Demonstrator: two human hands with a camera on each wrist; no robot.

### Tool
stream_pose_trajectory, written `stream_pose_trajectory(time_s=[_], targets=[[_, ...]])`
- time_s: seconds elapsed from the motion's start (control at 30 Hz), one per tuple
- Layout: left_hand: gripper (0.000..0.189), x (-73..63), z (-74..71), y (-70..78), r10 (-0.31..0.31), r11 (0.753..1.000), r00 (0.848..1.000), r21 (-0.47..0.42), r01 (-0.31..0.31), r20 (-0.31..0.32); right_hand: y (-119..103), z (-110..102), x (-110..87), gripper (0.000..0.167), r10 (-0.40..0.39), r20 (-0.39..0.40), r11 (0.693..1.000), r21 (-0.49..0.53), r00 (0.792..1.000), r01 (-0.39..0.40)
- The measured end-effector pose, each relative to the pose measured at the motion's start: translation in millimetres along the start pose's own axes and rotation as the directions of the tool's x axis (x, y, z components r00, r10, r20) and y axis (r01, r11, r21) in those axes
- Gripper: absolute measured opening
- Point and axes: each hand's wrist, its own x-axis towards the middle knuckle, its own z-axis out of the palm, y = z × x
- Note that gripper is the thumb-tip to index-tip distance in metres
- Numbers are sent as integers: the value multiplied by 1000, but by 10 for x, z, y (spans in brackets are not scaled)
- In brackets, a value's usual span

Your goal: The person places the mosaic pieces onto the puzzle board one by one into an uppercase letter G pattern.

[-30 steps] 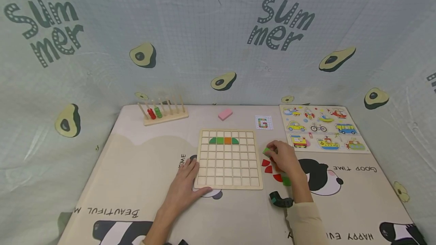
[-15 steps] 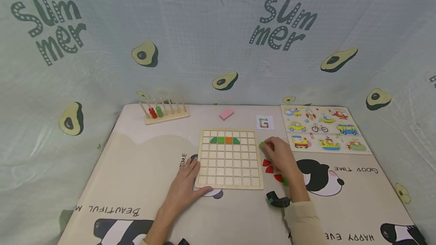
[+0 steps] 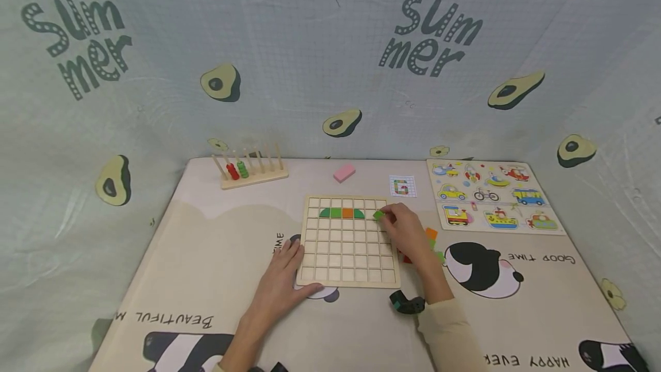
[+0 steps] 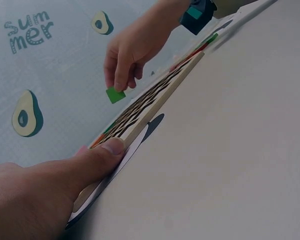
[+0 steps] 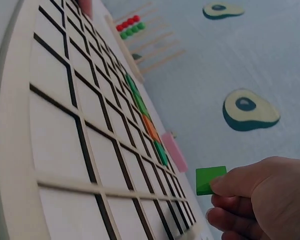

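A wooden grid board lies at the middle of the table. In its second row from the back sit green and orange pieces: a green rounded piece, a green square, an orange square and another green rounded piece. My right hand pinches a green square tile between thumb and fingers, raised above the board's back right part. The left wrist view shows this tile apart from the grid. My left hand rests at the board's front left corner, fingers straight, thumb along the front edge.
Loose red, orange and green pieces lie right of the board, partly hidden by my right arm. Behind stand a peg rack with beads, a pink block, a pattern card and a vehicle puzzle.
My right hand has moved left with the green square tile, from beside the loose pieces to above the board's right side. My left hand has stayed at the board's corner.
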Motion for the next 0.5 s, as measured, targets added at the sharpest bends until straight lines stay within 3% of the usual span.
stream_pose_trajectory(time_s=[0.23, 0.5], targets=[[97, -2, -2, -2, 9, 1000, 1000, -3, -9, -4, -141, 132, 42, 20, -32, 37, 998, 53, 999, 30], [96, 2, 5, -13, 23, 1000, 1000, -1, -23, -10, -272, 270, 103, 15, -135, 48, 989, 64, 990, 131]])
